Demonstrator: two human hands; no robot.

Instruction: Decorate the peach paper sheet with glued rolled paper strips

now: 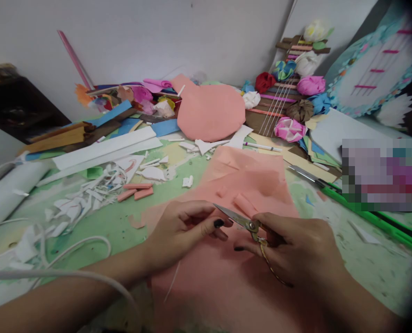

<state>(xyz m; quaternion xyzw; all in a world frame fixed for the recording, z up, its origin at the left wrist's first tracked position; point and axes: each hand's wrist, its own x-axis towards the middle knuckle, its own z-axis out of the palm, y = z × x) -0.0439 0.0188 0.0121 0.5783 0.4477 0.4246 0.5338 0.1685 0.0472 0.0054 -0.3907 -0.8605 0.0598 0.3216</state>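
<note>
A pale wall (157,37) closes the back of the room, with a dark shelf (18,108) at far left. Before it spreads a green-stained surface (122,231), littered with paper. A salmon sheet (206,296) covers its near middle, running beneath both hands; beyond the sheet lies a rounded salmon cutout (211,113), its narrow neck pointing up and left. To the cutout's right rests a stringed model (278,108) dressed with paper flowers. A green utility knife (372,224) lies on the right, its blade toward the sheet.

Over the sheet, the right grip (303,245) is closed on the handles of the scissors (242,222). Their long axis slants from the handles, lower right, to the tips, upper left, where the blades pass just beside the fingertips of the left grip (185,226); contact cannot be told. The left grip is curled, thumb near fingers; whether anything is pinched there cannot be told. Smallest are three salmon blocks (136,190), left of the sheet, and a rolled salmon piece (245,204) on it, just beyond the scissors.
</note>
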